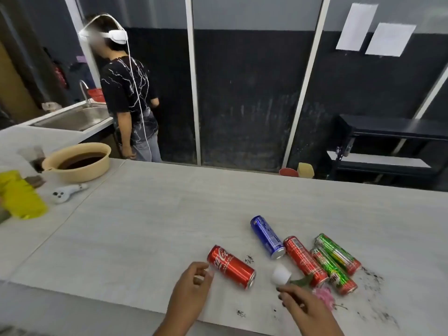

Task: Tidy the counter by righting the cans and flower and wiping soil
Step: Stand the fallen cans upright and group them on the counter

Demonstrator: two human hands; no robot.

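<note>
Several cans lie on their sides on the pale counter [150, 226]: a red cola can [231, 266], a blue can [268, 236], a second red can [306, 261] and two green cans [334, 270] [338, 253]. A small white pot [280, 274] lies tipped over, its green stem running to a pink flower [323, 297]. Dark soil [371, 284] is scattered at the right, with smaller specks [249, 259] by the cola can. My left hand [191, 287] hovers at the cola can's near end, fingers curled, holding nothing. My right hand [308, 309] is just below the pot, beside the flower, also holding nothing.
At the far left stand a beige basin [80, 162] of dark liquid, a white controller [66, 192] and a yellow cloth [21, 197]. A sink [72, 117] lies beyond, with a person in a headset [128, 93] next to it. A black shelf [388, 146] stands behind the counter.
</note>
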